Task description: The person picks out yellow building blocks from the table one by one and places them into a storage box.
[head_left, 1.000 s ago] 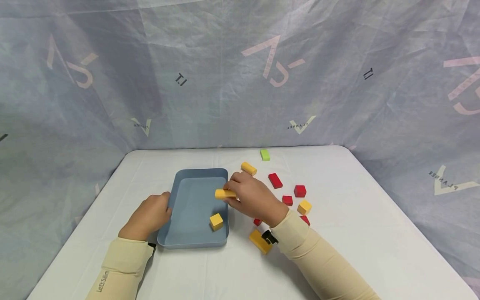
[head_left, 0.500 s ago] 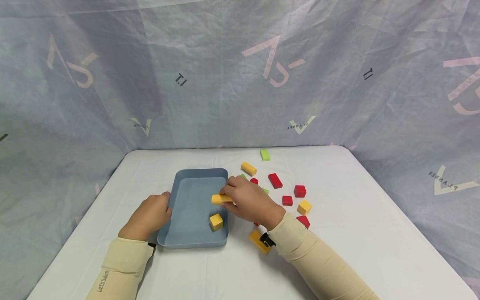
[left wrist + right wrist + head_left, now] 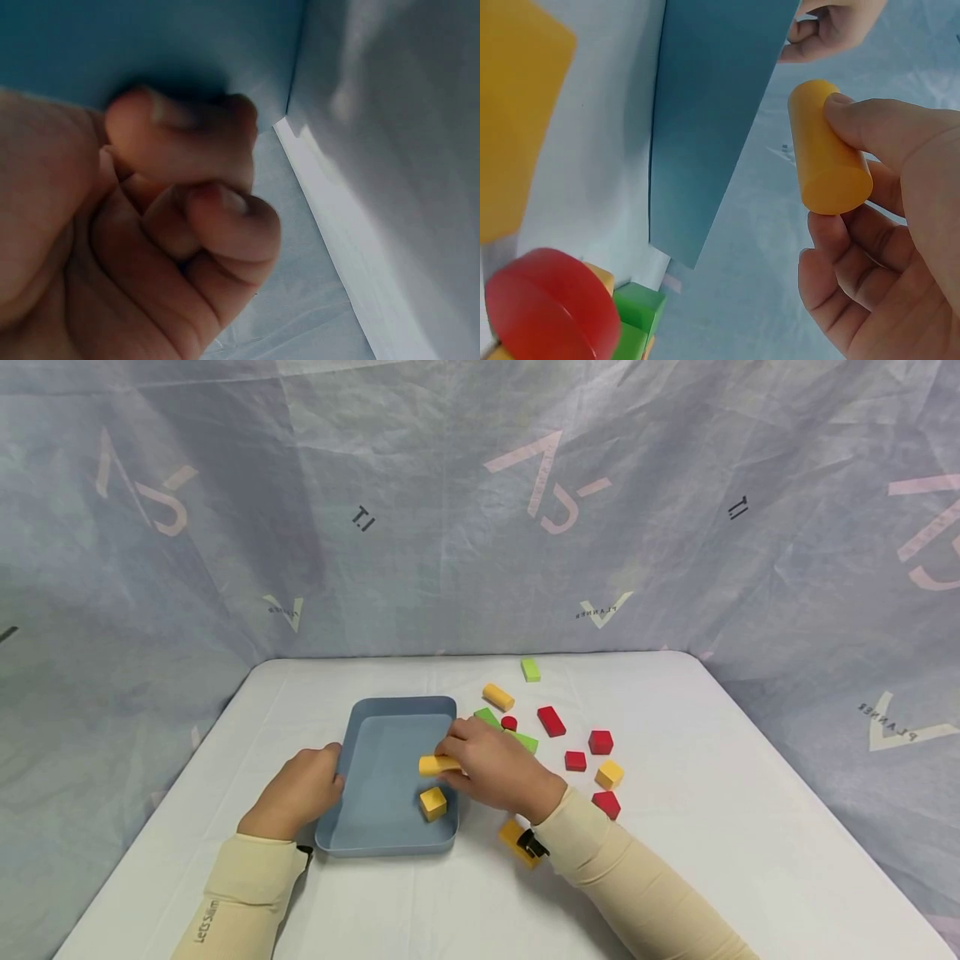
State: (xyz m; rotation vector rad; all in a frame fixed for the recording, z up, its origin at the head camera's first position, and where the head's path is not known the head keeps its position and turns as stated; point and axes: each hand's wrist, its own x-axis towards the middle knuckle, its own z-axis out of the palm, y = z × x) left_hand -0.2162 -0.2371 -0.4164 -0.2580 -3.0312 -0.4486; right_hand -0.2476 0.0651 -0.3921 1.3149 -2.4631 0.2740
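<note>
A shallow blue-grey tray [image 3: 386,852] lies on the table, with a yellow cube [image 3: 432,803] inside near its right wall. My left hand [image 3: 296,789] grips the tray's left rim; in the left wrist view its curled fingers [image 3: 232,225] touch the outer wall, and the thumb tip is hidden. Over the tray's right side, my right hand [image 3: 498,768] holds a yellow cylinder [image 3: 437,766] between thumb and fingers. The right wrist view shows that cylinder [image 3: 825,150] raised above the tray wall [image 3: 705,112], apart from it.
Right of the tray lie another yellow cylinder [image 3: 498,697], several red blocks such as a red cuboid [image 3: 551,722], green blocks [image 3: 530,670], and a second yellow cube [image 3: 609,774]. A yellow block [image 3: 517,842] is partly under the right wrist. A grey printed cloth [image 3: 450,527] hangs behind.
My right hand has moved a little left and toward me with the yellow cylinder, uncovering green and red blocks behind it. The left hand and tray have stayed put.
</note>
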